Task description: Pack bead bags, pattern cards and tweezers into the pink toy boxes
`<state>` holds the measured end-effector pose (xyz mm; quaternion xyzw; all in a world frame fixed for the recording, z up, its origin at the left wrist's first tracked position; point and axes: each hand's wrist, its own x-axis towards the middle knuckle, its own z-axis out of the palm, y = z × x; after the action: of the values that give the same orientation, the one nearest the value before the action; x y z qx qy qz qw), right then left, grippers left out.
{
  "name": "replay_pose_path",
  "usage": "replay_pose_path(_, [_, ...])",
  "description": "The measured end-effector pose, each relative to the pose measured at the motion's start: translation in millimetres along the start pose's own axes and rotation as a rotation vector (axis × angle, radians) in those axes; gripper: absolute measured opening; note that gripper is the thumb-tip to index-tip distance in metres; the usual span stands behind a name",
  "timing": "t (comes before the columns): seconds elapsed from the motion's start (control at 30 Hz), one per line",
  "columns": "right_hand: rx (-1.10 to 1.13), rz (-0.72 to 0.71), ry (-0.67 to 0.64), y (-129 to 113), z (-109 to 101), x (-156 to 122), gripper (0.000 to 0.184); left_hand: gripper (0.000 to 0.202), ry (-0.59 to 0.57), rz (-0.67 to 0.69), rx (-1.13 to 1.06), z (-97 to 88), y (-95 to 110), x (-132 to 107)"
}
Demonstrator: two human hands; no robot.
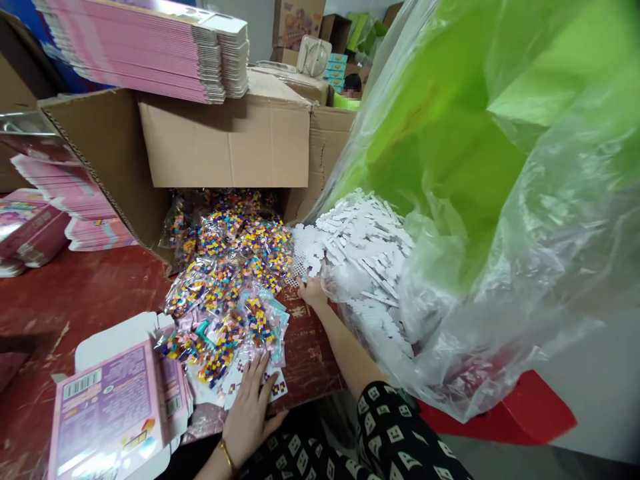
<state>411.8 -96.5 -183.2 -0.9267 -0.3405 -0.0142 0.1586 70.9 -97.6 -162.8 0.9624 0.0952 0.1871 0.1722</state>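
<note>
My left hand (250, 410) lies flat, fingers stretched out, on clear packets of coloured beads (225, 293) that spill from a tipped cardboard box across the red table. My right hand (313, 291) reaches forward to the mouth of a large clear plastic bag (500, 280) and pinches a white mesh board (299, 268) at the edge of a heap of white plastic pieces (360, 247). An open pink printed carton (107, 407) lies at the near left, next to my left hand.
Stacks of flat pink cartons (145, 47) rest on brown boxes (225, 133) behind. More pink cartons (55, 180) are piled at the left. Green sheets (450, 100) fill the upper bag. A red stool (525, 413) stands at the lower right. A person's head shows far behind.
</note>
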Motion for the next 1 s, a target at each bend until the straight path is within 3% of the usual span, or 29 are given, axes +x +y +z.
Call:
replay_pose_path(0.1, [0.17,-0.232,-0.127,-19.5,-2.5,-42.7,0.051,0.053,0.0,0.003,-0.012,-2.0,0.8,1.0])
replay_pose_path(0.2, [0.513,-0.447,-0.303,-27.4,-8.5,-67.9,0.049,0.054,-0.004,-0.003,-0.019,-4.6,1.3,1.0])
replay_pose_path(0.27, [0.63,-0.365,-0.306,-26.5,-12.8,-65.3,0.039,0.054,-0.012,0.004,-0.016,-5.9,1.5,0.7])
replay_pose_path(0.37, [0.592,-0.17,-0.17,-25.2,-15.6,-44.9,0.041,0.054,-0.018,0.008,-0.02,-6.1,1.5,0.2])
replay_pose_path(0.43, [0.537,-0.174,-0.113,-27.3,-13.7,-35.7,0.043,0.054,-0.011,-0.001,-0.018,-4.9,1.7,-0.2])
replay_pose_path(0.53, [0.413,-0.24,-0.012,-26.7,-7.0,-43.0,0.044,0.055,-0.013,-0.017,-0.006,-2.8,2.0,-0.4])
replay_pose_path(0.6, [0.342,-0.244,0.062,-17.0,-2.2,-55.6,0.043,0.057,-0.017,-0.028,-0.005,-2.2,2.3,-0.1])
replay_pose_path(0.7, [0.24,-0.127,0.086,8.6,2.0,-62.2,0.043,0.058,-0.01,-0.029,-0.01,-2.9,2.3,0.3])
replay_pose_path(0.8, [0.126,-0.034,-0.015,29.3,3.1,-37.0,0.046,0.056,-0.007,-0.003,-0.014,-5.0,1.7,-0.1])
replay_pose_path(1.0, [0.104,-0.106,-0.148,35.9,1.3,44.4,0.041,0.056,-0.019,0.001,0.003,-6.9,1.5,-0.4])
